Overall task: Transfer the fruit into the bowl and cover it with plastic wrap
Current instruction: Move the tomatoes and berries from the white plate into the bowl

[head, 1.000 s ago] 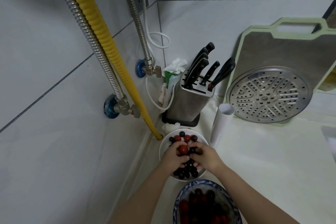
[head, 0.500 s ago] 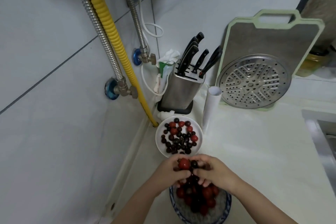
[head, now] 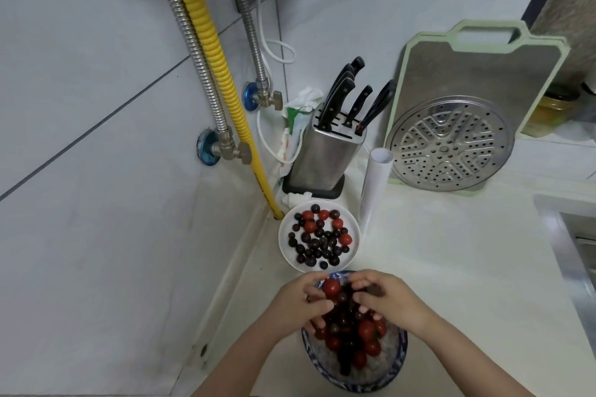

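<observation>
Item: fruit (head: pixel 350 329), small red and dark pieces, part in the blue-rimmed bowl (head: pixel 401 351) at the counter's near edge, part on the white plate (head: pixel 285 246) just beyond it.

Hands: my left hand (head: pixel 298 303) and right hand (head: pixel 392 303) were cupped together over the bowl's far rim, fingers curled around a heaped handful with one red piece on top.

Wrap: white roll (head: pixel 375 184) upright beside the plate, untouched.

Risk: as I judged it, parting my hands over the rim rather than the middle could send round pieces rolling onto the counter (head: pixel 451 267); the mound might also stand too high for wrap.
</observation>
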`<action>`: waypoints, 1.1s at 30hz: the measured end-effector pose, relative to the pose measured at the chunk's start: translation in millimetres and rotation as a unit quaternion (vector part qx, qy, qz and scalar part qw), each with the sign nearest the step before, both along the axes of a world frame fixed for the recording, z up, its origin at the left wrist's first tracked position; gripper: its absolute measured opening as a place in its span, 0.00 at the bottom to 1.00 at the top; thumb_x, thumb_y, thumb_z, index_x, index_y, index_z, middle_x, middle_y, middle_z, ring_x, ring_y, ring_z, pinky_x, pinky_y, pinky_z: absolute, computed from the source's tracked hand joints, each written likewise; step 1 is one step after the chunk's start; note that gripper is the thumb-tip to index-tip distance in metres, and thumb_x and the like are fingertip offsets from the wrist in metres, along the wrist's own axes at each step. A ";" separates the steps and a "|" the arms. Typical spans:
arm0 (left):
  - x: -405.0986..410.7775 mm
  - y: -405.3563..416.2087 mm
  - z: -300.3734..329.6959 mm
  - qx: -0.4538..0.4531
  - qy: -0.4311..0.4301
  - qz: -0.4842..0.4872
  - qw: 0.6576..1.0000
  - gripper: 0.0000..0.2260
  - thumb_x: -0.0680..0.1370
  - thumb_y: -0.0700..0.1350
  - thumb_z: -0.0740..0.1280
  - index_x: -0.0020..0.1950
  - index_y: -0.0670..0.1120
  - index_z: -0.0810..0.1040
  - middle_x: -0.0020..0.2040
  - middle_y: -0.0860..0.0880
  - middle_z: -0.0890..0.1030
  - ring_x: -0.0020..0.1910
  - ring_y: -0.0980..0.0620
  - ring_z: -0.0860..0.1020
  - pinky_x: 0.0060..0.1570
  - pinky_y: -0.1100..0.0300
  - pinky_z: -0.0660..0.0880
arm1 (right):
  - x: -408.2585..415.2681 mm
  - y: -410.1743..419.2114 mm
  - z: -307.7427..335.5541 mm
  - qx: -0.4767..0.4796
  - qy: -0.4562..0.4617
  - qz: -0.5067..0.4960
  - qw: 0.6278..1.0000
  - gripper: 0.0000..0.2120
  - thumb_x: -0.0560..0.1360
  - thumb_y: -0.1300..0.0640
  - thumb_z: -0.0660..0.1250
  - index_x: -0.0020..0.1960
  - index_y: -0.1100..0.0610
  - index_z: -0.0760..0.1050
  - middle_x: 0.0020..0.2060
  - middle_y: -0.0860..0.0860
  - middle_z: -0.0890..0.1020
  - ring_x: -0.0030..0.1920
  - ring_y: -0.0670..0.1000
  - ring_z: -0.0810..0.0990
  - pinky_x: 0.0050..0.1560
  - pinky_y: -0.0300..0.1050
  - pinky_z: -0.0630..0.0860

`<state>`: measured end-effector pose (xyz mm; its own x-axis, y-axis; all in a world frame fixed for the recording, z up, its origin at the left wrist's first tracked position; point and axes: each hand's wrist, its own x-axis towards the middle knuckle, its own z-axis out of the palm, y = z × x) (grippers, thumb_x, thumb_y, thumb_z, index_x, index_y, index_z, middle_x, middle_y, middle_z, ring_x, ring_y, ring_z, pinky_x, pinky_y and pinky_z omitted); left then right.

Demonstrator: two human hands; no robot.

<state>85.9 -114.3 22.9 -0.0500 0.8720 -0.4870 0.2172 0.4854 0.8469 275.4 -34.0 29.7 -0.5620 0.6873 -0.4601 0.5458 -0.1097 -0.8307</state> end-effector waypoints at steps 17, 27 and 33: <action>-35.1 89.6 -16.5 0.033 0.241 0.023 0.970 0.18 0.76 0.43 0.68 0.65 0.44 0.75 0.62 0.45 0.78 0.55 0.50 0.78 0.53 0.59 0.75 | -68.5 83.5 -7.5 0.140 -0.154 0.095 0.973 0.18 0.75 0.62 0.64 0.65 0.58 0.71 0.62 0.54 0.76 0.62 0.54 0.75 0.63 0.36 0.68; -31.3 113.5 -40.6 -0.010 0.313 -0.048 0.948 0.18 0.74 0.46 0.68 0.64 0.48 0.74 0.63 0.47 0.76 0.59 0.48 0.76 0.60 0.55 0.74 | -89.9 90.2 -37.8 0.206 -0.308 0.203 0.906 0.34 0.71 0.51 0.68 0.73 0.52 0.57 0.69 0.52 0.67 0.67 0.54 0.70 0.63 0.51 0.73; -31.4 118.2 -48.3 -0.016 0.331 -0.051 0.942 0.14 0.73 0.49 0.68 0.58 0.50 0.76 0.59 0.49 0.76 0.55 0.50 0.76 0.56 0.54 0.75 | -90.2 91.7 -48.0 0.251 -0.299 0.200 0.899 0.24 0.73 0.50 0.64 0.68 0.46 0.64 0.64 0.51 0.70 0.63 0.54 0.72 0.58 0.50 0.75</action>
<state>54.6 4.0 -25.3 -0.2690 0.8740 -0.4046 0.7399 0.4565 0.4941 185.3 57.6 -18.3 -0.5661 0.6904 -0.4504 0.8233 0.5013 -0.2663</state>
